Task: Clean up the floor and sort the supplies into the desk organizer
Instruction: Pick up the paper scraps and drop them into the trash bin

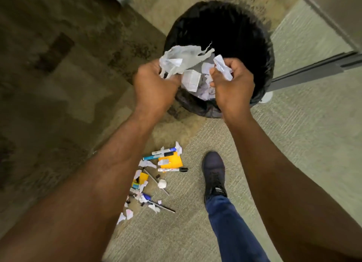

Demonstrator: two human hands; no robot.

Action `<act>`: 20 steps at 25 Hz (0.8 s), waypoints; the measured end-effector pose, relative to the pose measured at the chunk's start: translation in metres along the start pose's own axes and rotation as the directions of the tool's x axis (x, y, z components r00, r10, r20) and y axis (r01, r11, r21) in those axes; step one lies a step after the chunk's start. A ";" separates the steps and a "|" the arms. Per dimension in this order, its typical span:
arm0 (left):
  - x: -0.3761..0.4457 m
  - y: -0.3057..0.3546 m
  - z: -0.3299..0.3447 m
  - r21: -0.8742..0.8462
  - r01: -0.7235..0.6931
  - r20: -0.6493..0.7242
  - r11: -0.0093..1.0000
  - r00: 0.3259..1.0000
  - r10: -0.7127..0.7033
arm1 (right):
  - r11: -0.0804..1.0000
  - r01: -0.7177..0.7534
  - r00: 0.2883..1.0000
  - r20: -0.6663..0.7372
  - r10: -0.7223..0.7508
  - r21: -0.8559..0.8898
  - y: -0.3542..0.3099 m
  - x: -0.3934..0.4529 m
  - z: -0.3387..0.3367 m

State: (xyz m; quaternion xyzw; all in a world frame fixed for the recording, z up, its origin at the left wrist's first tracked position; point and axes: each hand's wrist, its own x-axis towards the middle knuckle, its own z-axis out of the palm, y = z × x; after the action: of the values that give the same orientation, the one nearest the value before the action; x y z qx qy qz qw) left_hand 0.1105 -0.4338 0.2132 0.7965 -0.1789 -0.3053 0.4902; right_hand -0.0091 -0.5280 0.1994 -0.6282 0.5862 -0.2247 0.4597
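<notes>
Even, fairly bright light is falling from overhead, while wide-angle bending and blur are smearing edges around nine o'clock.

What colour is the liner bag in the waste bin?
Black: the liner bag shows best in the head view, its only view.

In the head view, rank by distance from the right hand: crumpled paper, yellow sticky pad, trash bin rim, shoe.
From the right hand:
1. Crumpled paper, in its grasp.
2. Trash bin rim, just beyond it.
3. Shoe, below on the carpet.
4. Yellow sticky pad, lower left; close to shoe.

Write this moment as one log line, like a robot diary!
left hand: crumpled paper | right hand: paper scrap | over bin | markers on floor
</notes>
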 end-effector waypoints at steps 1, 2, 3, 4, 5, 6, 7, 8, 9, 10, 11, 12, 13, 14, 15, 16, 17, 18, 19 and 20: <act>0.010 0.007 0.016 0.108 -0.045 -0.018 0.993 0.999 0.047 | 1.000 -0.005 1.000 -0.026 0.004 -0.025 0.001 0.014 -0.002; 0.018 0.013 0.031 0.213 -0.093 -0.019 0.973 0.995 0.099 | 0.999 0.007 0.999 -0.042 -0.009 -0.054 0.004 0.026 -0.002; 0.027 0.018 0.047 0.299 -0.134 0.016 0.945 0.991 0.135 | 0.994 0.030 0.998 -0.051 -0.036 -0.101 0.007 0.037 -0.002; 0.036 0.019 0.060 0.389 -0.170 0.088 0.905 0.985 0.147 | 0.986 0.048 0.998 -0.037 -0.055 -0.157 0.011 0.047 -0.001; 0.044 0.018 0.071 0.499 -0.202 0.179 0.843 0.976 0.128 | 0.977 0.050 0.999 0.007 -0.050 -0.208 0.014 0.054 0.001; 0.051 0.016 0.080 0.608 -0.223 0.262 0.762 0.962 0.073 | 0.965 0.041 0.997 0.076 -0.022 -0.257 0.018 0.061 0.003; 0.056 0.014 0.086 0.694 -0.234 0.330 0.681 0.944 -0.013 | 0.948 0.030 0.985 0.170 0.026 -0.315 0.020 0.066 0.004; 0.058 0.010 0.089 0.749 -0.252 0.389 0.612 0.916 -0.100 | 0.921 0.021 0.960 0.265 0.090 -0.389 0.023 0.069 0.004; 0.057 0.007 0.088 0.771 -0.279 0.437 0.573 0.886 -0.157 | 0.887 0.033 0.934 0.331 0.137 -0.462 0.023 0.070 0.003; 0.052 0.005 0.083 0.764 -0.305 0.468 0.569 0.869 -0.163 | 0.856 0.071 0.926 0.353 0.135 -0.513 0.024 0.068 0.002; 0.046 0.002 0.075 0.721 -0.327 0.489 0.611 0.865 -0.114 | 0.837 0.117 0.944 0.322 0.074 -0.534 0.023 0.063 0.000; 0.039 0.000 0.063 0.644 -0.337 0.477 0.687 0.879 -0.016 | 0.837 0.166 0.969 0.244 -0.040 -0.522 0.019 0.055 0.000; 0.029 -0.005 0.049 0.553 -0.323 0.407 0.768 0.909 0.090 | 0.850 0.224 0.973 0.153 -0.171 -0.477 0.015 0.042 0.002; 0.018 -0.011 0.034 0.455 -0.303 0.295 0.837 0.938 0.180 | 0.860 0.306 0.949 0.067 -0.307 -0.409 0.011 0.027 0.006; 0.008 -0.019 0.020 0.352 -0.289 0.180 0.890 0.954 0.238 | 0.850 0.405 0.903 0.003 -0.429 -0.336 0.009 0.010 0.011; -0.003 -0.032 0.005 0.265 -0.274 0.085 0.925 0.962 0.260 | 0.831 0.489 0.857 -0.033 -0.515 -0.266 0.009 -0.008 0.019; -0.015 -0.048 -0.008 0.210 -0.250 0.005 0.945 0.967 0.254 | 0.809 0.551 0.822 -0.037 -0.569 -0.207 0.011 -0.026 0.026; -0.027 -0.066 -0.023 0.186 -0.206 -0.065 0.961 0.973 0.221 | 0.793 0.588 0.802 -0.011 -0.597 -0.157 0.016 -0.046 0.036; -0.039 -0.086 -0.037 0.181 -0.151 -0.126 0.972 0.976 0.175 | 0.788 0.604 0.796 0.034 -0.605 -0.123 0.024 -0.064 0.045; -0.049 -0.109 -0.049 0.188 -0.090 -0.168 0.978 0.978 0.122 | 0.792 0.602 0.799 0.088 -0.595 -0.107 0.035 -0.080 0.053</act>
State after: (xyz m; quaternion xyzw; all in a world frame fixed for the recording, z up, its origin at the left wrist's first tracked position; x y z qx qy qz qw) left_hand 0.1048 -0.3226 0.1478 0.8510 -0.2031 -0.1885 0.4462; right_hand -0.0009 -0.4322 0.1651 -0.8151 0.3590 -0.3044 0.3378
